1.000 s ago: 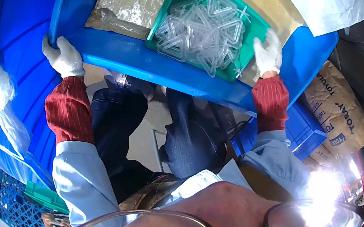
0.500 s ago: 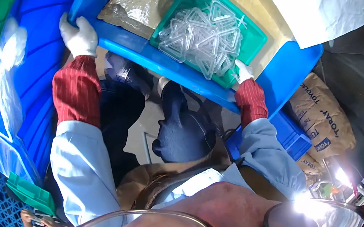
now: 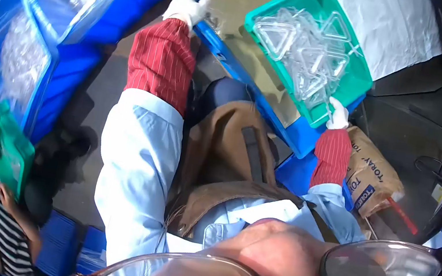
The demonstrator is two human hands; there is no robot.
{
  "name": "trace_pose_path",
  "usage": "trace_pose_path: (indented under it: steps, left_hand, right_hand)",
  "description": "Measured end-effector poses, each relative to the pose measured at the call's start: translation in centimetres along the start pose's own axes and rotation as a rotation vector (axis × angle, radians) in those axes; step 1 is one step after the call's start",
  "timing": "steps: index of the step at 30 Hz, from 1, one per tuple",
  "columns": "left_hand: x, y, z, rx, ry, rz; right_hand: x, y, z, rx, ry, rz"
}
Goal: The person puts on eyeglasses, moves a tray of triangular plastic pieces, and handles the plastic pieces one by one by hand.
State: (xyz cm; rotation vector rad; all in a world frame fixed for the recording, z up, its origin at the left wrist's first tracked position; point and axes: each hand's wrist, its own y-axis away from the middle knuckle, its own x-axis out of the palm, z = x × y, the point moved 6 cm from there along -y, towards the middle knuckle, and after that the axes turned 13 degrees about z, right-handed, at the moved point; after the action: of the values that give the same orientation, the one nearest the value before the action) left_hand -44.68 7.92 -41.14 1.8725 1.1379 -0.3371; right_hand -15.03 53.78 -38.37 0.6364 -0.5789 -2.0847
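My left hand point(image 3: 185, 9), in a white glove, is closed over the left corner of a large blue bin point(image 3: 221, 50). With my right hand point(image 3: 338, 115), also gloved, I grip the near right end of a green tray point(image 3: 353, 81). Clear plastic triangle-shaped pieces point(image 3: 308, 53) lie heaped in that tray. The tray sits over the blue bin, at its right side; whether it touches the bin's bottom I cannot tell. Brown sheet material point(image 3: 242, 10) lines the bin. Both my sleeves end in red striped cuffs.
Blue containers lined with clear film point(image 3: 31, 48) hold clear pieces at the left. A co-worker in a striped top point(image 3: 4, 230) has a hand on another green tray point(image 3: 12, 147). A brown paper sack point(image 3: 371, 169) stands at the right, and white sheeting point(image 3: 385, 31) lies behind the bin.
My view has turned, and the blue bin now stands more slantwise. The green tray sits farther right over it, still in my right hand. More of the co-worker and the film-lined containers shows.
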Motion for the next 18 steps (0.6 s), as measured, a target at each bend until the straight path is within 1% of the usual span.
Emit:
trace_pose_path:
  steps: [1, 2, 3, 5, 7, 8, 9, 10, 11, 13, 14, 15, 16, 18]
  left_hand:
    - [-1.4, 0.3, 1.0, 0.105, 0.078, -0.05]
    - [-3.0, 2.2, 0.6, 0.267, 0.178, -0.2]
    - [-5.5, 6.6, -0.8, 0.386, 0.351, -0.279]
    - [-8.3, 12.8, 0.2, 0.699, 0.237, -0.617]
    - [-11.2, 21.0, -0.5, 0.788, 0.165, -0.665]
    - [-11.8, 26.8, -2.1, 0.773, 0.098, -0.659]
    - [-12.4, 29.7, -3.2, 0.768, 0.062, -0.646]
    - [-12.2, 32.2, -4.6, 0.834, -0.027, -0.643]
    - [-12.8, 35.2, -5.7, 0.922, -0.126, -0.597]
    - [-12.8, 38.5, -7.6, 1.009, -0.269, -0.472]
    - [-12.0, 39.3, -8.2, 1.023, -0.329, -0.435]
    - [-10.3, 40.2, -9.3, 1.033, -0.395, -0.401]
    - [-9.2, 39.6, -9.3, 0.965, -0.495, -0.359]
    - [-7.4, 36.2, -8.2, 0.841, -0.563, -0.323]
  right_hand:
    - [2.9, 2.8, 2.3, -0.043, 0.07, 0.043]
    - [2.4, 4.0, 3.6, -0.126, 0.092, 0.068]
    - [2.2, 5.1, 4.7, -0.211, 0.111, 0.094]
    - [5.2, 10.5, 7.8, -0.277, 0.086, 0.18]
    - [6.3, 14.6, 9.1, -0.277, 0.161, 0.29]
    - [5.9, 17.4, 8.8, -0.227, 0.183, 0.315]
    - [6.3, 18.9, 9.0, -0.183, 0.225, 0.312]
    - [6.8, 19.4, 8.4, -0.252, 0.261, 0.421]
    - [7.3, 20.4, 7.2, -0.134, 0.31, 0.46]
    - [10.5, 23.5, 5.4, 0.029, 0.337, 0.534]
    - [11.5, 22.3, 3.5, -0.176, 0.533, 0.683]
    - [12.0, 21.3, 1.4, -0.268, 0.632, 0.753]
    - [12.4, 20.4, -0.6, -0.368, 0.724, 0.814]
    - [14.8, 20.8, -2.5, -0.318, 0.717, 0.788]
